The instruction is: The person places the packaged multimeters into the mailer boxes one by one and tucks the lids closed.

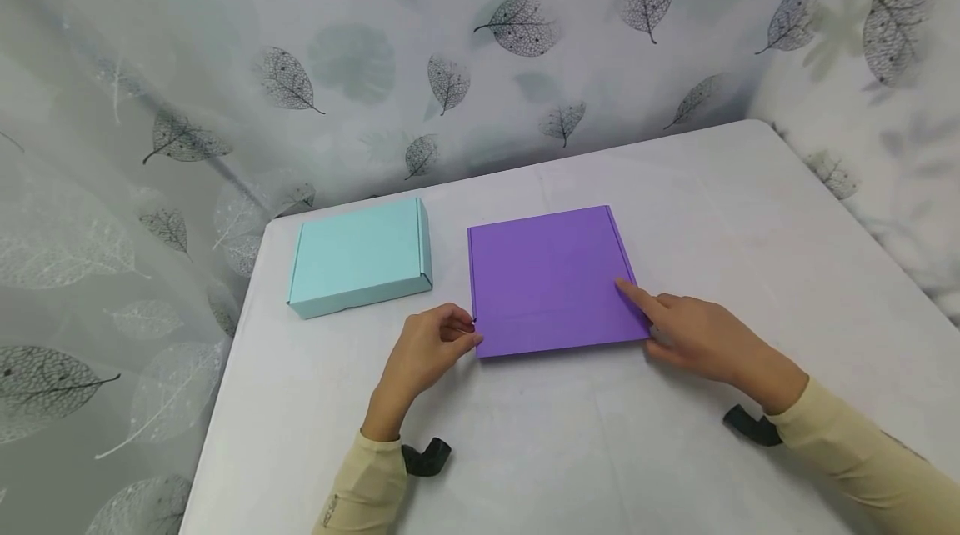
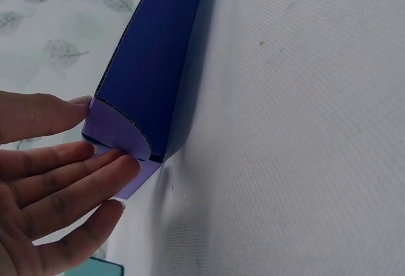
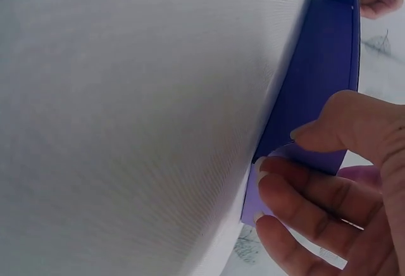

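Note:
A flat purple cardboard box [image 1: 547, 277] lies on the white-covered table, its broad lid facing up. At its near left corner, my left hand [image 1: 431, 343] pinches the box edge between thumb and fingers. The left wrist view shows a curved side flap [image 2: 120, 127] at that corner, beside the darker front panel [image 2: 152, 61]. My right hand [image 1: 697, 339] grips the near right corner, index finger lying on the lid. In the right wrist view, its thumb touches the front panel [image 3: 310, 80] while the other fingers curl at the box's end.
A teal cardboard box [image 1: 360, 256] sits to the left of the purple one, near the table's far left corner. White cloth covers the table [image 1: 525, 460]. Leaf-patterned curtains [image 1: 360, 127] hang behind and along both sides. A black curved piece [image 1: 427, 458] shows at the left wrist.

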{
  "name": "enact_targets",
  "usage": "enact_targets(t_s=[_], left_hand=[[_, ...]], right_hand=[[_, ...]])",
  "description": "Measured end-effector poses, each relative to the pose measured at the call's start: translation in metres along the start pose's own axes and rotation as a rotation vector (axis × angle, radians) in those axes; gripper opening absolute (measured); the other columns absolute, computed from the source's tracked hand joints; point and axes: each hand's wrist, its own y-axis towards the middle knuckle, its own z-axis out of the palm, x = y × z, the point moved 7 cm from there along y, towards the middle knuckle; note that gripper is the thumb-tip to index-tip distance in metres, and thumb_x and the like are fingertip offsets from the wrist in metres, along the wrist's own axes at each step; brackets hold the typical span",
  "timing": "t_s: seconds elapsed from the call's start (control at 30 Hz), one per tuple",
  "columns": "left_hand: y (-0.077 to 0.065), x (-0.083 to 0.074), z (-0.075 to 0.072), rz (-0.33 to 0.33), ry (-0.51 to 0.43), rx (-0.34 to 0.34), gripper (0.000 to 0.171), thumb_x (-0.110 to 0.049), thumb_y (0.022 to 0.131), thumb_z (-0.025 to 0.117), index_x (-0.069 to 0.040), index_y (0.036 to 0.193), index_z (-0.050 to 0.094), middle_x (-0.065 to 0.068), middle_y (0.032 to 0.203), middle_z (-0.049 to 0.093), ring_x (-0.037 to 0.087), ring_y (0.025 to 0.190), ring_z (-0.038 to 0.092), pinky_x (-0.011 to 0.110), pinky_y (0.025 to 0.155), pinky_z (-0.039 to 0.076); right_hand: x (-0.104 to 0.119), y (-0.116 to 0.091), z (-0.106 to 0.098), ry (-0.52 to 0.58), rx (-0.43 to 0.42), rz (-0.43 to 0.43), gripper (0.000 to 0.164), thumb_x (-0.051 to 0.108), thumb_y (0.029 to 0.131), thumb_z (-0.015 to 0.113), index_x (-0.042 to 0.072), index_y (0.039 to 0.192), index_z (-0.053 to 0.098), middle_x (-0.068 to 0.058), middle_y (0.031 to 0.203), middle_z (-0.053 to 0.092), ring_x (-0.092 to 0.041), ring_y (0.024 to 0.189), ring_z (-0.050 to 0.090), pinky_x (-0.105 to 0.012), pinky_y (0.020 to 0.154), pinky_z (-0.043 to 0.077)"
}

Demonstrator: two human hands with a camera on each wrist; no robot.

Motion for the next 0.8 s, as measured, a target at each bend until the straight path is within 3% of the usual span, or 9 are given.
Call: enact_targets(t_s=[0.33,0.63,0.8], left_hand=[[-0.0019,0.0023,0.0018,0.000,-0.028,0.004,0.020,-0.009,0.089,0.083,-0.004,0.105,0.071,-0.001,0.092,0.075,0.010,0.083,0.074,0.032,0.074,0.058],[-0.0010,0.0014,0.0025,0.008,-0.022,0.009,0.023,-0.010,0.091,0.083,-0.003,0.108,0.070,0.000,0.095,0.075,0.011,0.085,0.074,0.033,0.076,0.059],[-0.0011,0.0027,0.0033,0.003,-0.009,0.009,0.025,-0.010,0.090,0.083,-0.002,0.111,0.069,0.001,0.097,0.076,0.011,0.086,0.074,0.035,0.077,0.059]], right_hand=[[0.0094,-0.0014,-0.0024,-0.075,-0.104,-0.142,0.074,0.002,0.073,0.073,-0.006,0.144,0.053,-0.004,0.080,0.062,-0.013,0.058,0.045,-0.032,0.050,0.043],[0.0050,-0.0005,-0.0030,-0.065,-0.088,-0.112,0.074,0.003,0.074,0.077,-0.007,0.143,0.053,-0.001,0.079,0.057,-0.010,0.060,0.041,-0.030,0.051,0.042],[0.0008,0.0007,-0.0004,-0.027,-0.023,-0.051,0.072,0.004,0.079,0.077,-0.006,0.145,0.050,0.002,0.078,0.053,-0.009,0.061,0.040,-0.029,0.052,0.040]])
